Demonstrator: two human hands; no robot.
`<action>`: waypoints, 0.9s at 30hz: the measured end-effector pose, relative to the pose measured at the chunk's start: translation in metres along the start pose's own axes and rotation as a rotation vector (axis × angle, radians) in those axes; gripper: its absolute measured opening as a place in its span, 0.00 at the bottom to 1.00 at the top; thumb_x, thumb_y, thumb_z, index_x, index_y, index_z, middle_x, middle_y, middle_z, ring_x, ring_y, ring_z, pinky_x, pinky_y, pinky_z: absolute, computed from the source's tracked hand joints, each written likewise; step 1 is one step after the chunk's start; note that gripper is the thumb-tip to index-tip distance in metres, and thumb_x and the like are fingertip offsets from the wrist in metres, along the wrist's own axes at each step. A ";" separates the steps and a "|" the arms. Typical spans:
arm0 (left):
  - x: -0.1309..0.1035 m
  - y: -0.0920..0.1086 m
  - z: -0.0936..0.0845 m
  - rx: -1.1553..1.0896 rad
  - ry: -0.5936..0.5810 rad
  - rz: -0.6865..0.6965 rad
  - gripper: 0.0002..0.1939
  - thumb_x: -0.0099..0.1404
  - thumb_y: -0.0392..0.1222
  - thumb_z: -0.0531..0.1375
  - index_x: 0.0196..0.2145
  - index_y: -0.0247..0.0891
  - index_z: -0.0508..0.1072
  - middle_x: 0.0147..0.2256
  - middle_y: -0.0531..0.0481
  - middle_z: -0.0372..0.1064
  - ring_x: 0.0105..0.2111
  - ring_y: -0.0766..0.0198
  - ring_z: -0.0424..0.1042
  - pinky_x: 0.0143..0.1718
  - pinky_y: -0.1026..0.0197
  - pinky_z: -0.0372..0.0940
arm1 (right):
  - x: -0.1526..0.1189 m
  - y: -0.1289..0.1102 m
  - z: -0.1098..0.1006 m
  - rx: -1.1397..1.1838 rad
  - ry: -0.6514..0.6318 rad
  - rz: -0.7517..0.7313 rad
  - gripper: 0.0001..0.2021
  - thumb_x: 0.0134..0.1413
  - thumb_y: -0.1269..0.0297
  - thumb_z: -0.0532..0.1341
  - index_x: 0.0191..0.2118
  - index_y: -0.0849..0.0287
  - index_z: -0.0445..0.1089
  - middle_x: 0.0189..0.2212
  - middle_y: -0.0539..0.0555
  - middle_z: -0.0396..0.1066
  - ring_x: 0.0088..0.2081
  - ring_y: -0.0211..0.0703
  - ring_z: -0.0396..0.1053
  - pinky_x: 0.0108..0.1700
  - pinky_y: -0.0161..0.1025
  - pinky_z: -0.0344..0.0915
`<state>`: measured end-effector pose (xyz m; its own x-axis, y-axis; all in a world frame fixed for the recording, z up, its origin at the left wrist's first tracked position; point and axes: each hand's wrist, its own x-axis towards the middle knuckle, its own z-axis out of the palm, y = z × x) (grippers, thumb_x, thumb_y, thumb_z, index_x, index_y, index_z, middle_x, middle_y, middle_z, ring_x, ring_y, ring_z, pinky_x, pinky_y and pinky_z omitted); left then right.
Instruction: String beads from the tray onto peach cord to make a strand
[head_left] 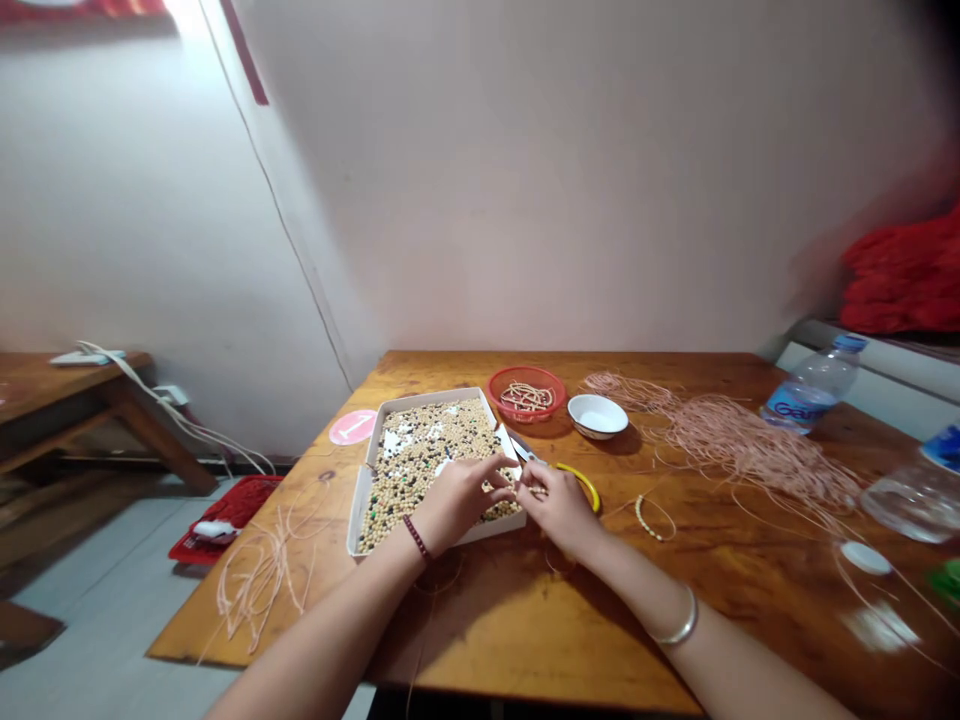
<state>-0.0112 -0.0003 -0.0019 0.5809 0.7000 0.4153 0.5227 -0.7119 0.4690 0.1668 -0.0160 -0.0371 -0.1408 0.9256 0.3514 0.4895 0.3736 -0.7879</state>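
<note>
My left hand (471,492) is over the right part of a white box lid (355,515) full of small beads (409,480), mostly cream with some black and green. Its fingers are bent, their tips close to my right hand (564,508), which pinches at the box's right edge. What either hand grips is too small to make out. Thin cord shows below both hands. Scissors with a yellow handle (589,488) lie behind my right hand, partly hidden. To the right rests a short strand of cream beads (646,520) on a cord.
A red basket (564,400) holding beaded strands and a white bowl (598,412) stand behind. Pink cord bundles (750,450) spread to the right, near plastic bottles (814,385) and a white cap (866,558). Loose cords (262,580) lie front left, a pink round card (352,428) behind them.
</note>
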 end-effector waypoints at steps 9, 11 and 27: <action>-0.003 0.001 0.000 -0.102 0.028 -0.034 0.12 0.61 0.42 0.62 0.43 0.41 0.72 0.31 0.50 0.77 0.28 0.66 0.75 0.32 0.67 0.67 | 0.008 0.018 0.012 0.321 -0.164 0.089 0.17 0.51 0.49 0.57 0.23 0.59 0.62 0.21 0.48 0.61 0.25 0.39 0.60 0.28 0.34 0.56; -0.003 0.002 -0.001 -0.109 0.025 -0.027 0.12 0.60 0.42 0.62 0.43 0.41 0.72 0.31 0.51 0.77 0.28 0.66 0.75 0.33 0.66 0.67 | 0.007 0.017 0.011 0.349 -0.185 0.104 0.17 0.51 0.50 0.58 0.23 0.59 0.63 0.20 0.49 0.63 0.26 0.39 0.61 0.30 0.34 0.57; 0.005 0.000 -0.001 -0.570 0.053 -0.221 0.18 0.60 0.38 0.61 0.48 0.34 0.69 0.37 0.41 0.76 0.40 0.58 0.76 0.38 0.59 0.72 | 0.012 0.016 0.008 0.459 -0.017 0.182 0.13 0.47 0.55 0.60 0.26 0.61 0.68 0.19 0.48 0.63 0.23 0.36 0.60 0.28 0.34 0.56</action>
<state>-0.0086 0.0035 0.0009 0.4578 0.8397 0.2920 0.2023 -0.4182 0.8855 0.1660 0.0016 -0.0499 -0.1042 0.9778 0.1820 0.0784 0.1905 -0.9786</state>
